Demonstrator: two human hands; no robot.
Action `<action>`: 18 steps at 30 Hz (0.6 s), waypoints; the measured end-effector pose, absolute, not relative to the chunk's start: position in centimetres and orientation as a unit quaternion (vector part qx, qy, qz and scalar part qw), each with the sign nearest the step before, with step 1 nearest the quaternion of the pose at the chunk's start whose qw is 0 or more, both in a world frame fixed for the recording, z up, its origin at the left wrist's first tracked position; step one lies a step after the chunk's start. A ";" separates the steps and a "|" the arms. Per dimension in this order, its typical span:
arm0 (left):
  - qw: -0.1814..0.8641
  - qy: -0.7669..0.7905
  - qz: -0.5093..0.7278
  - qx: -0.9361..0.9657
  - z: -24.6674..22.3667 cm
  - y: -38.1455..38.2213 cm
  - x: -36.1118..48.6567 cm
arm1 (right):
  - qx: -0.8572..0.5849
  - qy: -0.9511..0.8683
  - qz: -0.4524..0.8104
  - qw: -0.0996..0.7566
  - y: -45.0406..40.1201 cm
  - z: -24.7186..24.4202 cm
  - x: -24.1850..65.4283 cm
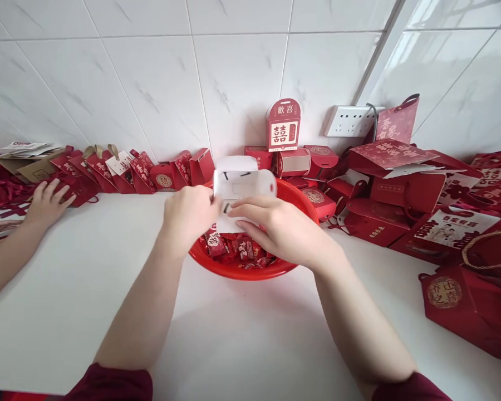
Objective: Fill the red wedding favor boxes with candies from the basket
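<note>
Over a red plastic basket (250,274), a small open paper gift box (236,186) shows its white inside, with short dark marks on its walls. My left hand (190,216) is closed on the box's left side, its fingertips partly hidden. From the right, my right hand (273,227) holds the box, with bent fingers across its front and right part; they are slightly blurred. Below the box, red wrapped sweets (246,249) with pale print lie in the basket.
Folded red gift boxes (378,223) are piled at the right, below a white power strip (350,121). One upright box (284,125) stands by the tiled wall. Red gift bags (102,170) line the wall at left. Another person's hand (48,206) rests near them.
</note>
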State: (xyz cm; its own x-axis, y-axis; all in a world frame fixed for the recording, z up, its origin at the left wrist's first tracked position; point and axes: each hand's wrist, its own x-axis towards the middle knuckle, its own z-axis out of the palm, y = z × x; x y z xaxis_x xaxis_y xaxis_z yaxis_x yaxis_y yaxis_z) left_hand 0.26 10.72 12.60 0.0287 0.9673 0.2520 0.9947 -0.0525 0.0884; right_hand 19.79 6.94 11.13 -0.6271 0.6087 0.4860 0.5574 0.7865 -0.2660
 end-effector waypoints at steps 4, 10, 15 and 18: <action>0.027 -0.708 -0.132 -0.693 13.5 11.7 -2.0 | -0.267 -0.894 0.158 0.323 4.9 13.3 22.0; 0.056 -0.706 -0.191 -0.680 14.0 11.7 -3.5 | -0.281 -0.919 0.274 0.049 8.9 12.0 19.9; 0.010 -0.667 -0.212 -0.715 13.7 11.3 -3.3 | -0.220 -0.972 0.070 -0.050 12.3 8.6 14.0; -0.034 -0.655 -0.238 -0.716 13.6 11.3 -3.2 | -0.231 -0.967 0.042 -0.096 13.2 6.9 12.0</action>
State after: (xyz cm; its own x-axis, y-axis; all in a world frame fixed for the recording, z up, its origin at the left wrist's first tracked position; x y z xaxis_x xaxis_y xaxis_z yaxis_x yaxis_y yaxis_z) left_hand -3.18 11.34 13.62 0.0276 0.9549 0.2957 0.9221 -0.1386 0.3613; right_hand 12.05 13.18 6.95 -0.8746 0.4390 -0.2060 0.4552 0.8896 -0.0366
